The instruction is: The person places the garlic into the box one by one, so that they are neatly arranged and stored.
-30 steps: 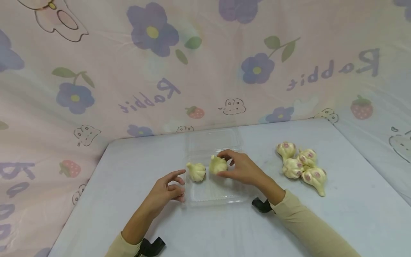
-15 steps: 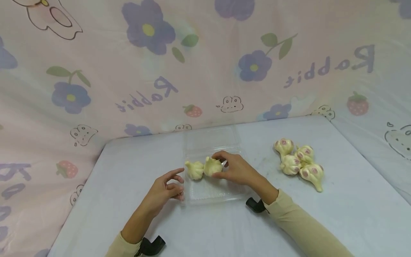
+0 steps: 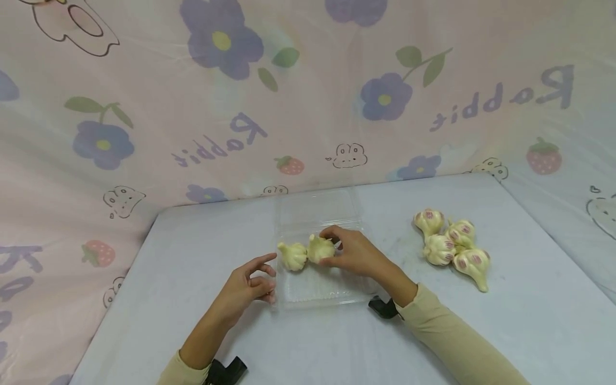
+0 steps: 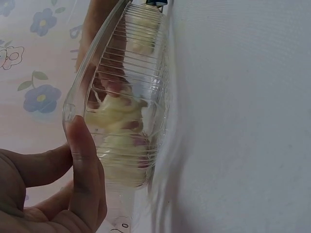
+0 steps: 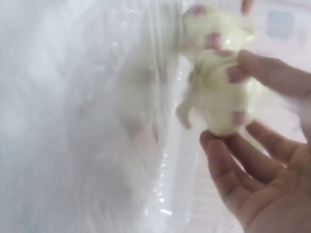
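Note:
In the head view, my right hand (image 3: 355,254) holds a pale garlic bulb (image 3: 320,248) between thumb and fingers, inside a clear plastic clamshell box (image 3: 313,295). Another garlic bulb (image 3: 293,256) lies in the box just to its left, the two touching or nearly so. The right wrist view shows purple patches on the held bulb (image 5: 221,97). My left hand (image 3: 247,286) is at the box's left side; in the left wrist view a fingertip touches the clear rim (image 4: 73,104), with the fingers loosely bent. The ribbed box wall blurs the bulbs there.
Several more garlic bulbs (image 3: 452,243) with purple patches lie in a cluster to the right on the white tabletop (image 3: 202,235). The box's clear lid (image 3: 317,206) is laid back towards the patterned curtain (image 3: 308,107) behind the table.
My right hand has moved the held bulb left, up against the other bulb in the box, and has stayed nearly still since. My left hand keeps its place.

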`<action>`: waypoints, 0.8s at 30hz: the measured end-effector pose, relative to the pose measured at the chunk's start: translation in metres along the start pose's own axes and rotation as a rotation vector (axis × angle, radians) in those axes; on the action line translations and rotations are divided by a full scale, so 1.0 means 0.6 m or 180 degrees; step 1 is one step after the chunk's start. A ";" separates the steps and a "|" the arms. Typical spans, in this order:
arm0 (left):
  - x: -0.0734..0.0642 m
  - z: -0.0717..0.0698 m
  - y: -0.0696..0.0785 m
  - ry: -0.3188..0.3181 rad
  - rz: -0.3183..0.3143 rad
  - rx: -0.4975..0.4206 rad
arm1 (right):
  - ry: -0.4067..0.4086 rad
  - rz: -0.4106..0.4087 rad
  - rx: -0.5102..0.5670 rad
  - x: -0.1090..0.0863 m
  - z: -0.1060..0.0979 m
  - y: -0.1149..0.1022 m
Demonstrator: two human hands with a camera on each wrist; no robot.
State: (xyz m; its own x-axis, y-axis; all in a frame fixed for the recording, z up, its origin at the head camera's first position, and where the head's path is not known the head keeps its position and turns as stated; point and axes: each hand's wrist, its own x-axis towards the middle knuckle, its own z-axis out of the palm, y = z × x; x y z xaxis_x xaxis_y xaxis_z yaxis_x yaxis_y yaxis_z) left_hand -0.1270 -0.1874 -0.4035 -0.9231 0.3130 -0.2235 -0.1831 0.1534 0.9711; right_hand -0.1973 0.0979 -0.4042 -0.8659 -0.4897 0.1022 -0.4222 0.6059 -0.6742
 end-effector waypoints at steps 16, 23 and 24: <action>-0.006 0.001 0.002 -0.0023 -0.0003 0.0004 | 0.0014 0.0276 0.0036 -0.004 0.004 -0.007; -0.004 0.001 0.003 -0.0001 0.0006 0.0029 | 0.0000 0.0068 -0.0087 -0.008 0.000 -0.008; -0.004 0.001 0.003 0.0004 0.0002 0.0030 | -0.0006 -0.0001 -0.0119 -0.008 0.000 -0.008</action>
State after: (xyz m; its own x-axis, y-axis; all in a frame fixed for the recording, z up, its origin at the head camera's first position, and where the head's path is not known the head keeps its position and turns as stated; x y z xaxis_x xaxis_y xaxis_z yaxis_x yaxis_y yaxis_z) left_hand -0.1248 -0.1872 -0.4012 -0.9236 0.3120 -0.2228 -0.1793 0.1621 0.9703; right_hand -0.1910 0.0975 -0.4012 -0.8652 -0.4911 0.1010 -0.4323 0.6286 -0.6465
